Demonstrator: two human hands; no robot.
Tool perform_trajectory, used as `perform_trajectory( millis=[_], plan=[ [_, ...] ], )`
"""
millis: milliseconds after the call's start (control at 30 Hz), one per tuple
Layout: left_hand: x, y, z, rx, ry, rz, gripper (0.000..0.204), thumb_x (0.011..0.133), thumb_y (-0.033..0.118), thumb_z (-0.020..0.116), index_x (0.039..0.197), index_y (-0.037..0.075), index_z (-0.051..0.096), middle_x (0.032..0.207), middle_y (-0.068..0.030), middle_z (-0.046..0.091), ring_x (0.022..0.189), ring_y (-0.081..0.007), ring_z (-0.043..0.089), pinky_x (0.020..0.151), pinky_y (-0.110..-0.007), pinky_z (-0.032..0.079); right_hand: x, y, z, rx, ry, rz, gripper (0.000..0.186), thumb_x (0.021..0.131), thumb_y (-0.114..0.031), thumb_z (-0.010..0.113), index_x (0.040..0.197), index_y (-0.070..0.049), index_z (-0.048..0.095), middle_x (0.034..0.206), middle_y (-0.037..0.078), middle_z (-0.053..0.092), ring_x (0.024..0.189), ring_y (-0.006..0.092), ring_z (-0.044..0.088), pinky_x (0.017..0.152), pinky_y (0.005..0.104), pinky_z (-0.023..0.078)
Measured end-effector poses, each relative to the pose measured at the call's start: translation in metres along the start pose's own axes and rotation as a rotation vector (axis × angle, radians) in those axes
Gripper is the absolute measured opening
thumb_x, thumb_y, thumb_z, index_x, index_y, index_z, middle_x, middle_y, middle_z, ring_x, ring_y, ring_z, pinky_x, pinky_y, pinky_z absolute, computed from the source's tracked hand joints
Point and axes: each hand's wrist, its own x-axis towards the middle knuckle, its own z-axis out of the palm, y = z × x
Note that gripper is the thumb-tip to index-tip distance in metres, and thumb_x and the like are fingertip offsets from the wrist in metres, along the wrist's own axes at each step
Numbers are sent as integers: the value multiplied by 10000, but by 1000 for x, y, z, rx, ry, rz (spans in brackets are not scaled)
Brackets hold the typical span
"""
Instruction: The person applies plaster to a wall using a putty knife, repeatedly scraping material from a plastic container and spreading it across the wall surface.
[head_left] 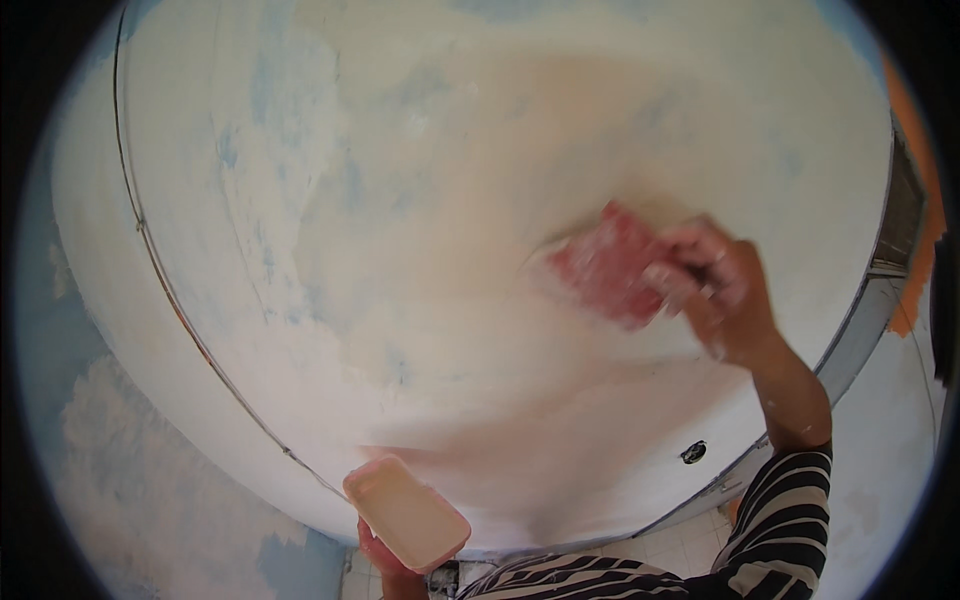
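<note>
right hand (pixel 728 290) grips red scraper (pixel 608 268), pointing left; left hand (pixel 378 548) holds tub (pixel 372 472), long axis slanting down-right.

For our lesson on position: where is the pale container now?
In the head view, the container is low, left of centre, in the left hand, beside the striped shirt.

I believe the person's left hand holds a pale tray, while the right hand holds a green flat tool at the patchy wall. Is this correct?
Not entirely: the flat tool is red with whitish smears, not green, as the head view shows. The right hand does hold it at the patchy wall, and the left hand holds the pale tray.
</note>
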Motion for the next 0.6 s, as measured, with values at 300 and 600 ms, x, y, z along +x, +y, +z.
perform_trajectory(
  millis=[300,600],
  plan=[
    [10,-2,-39,-23,-171,-76,674,914,580,316,1376,103,433,1286,-147,532,1156,-347,531,923,-520,456,-9,10,-8,139,151,-91,174,874,-24,658,1026,-3,575,800,67,658,638,81,590,566,216,479],
    [11,-3,-2,50,-112,30,553,955,466,339,1271,37,488,1124,-157,603,971,-309,620,780,-434,530,27,22,-58,160,632,-142,225,876,-106,683,1081,-27,634,823,12,646,681,43,574,574,180,442]
  ],
)
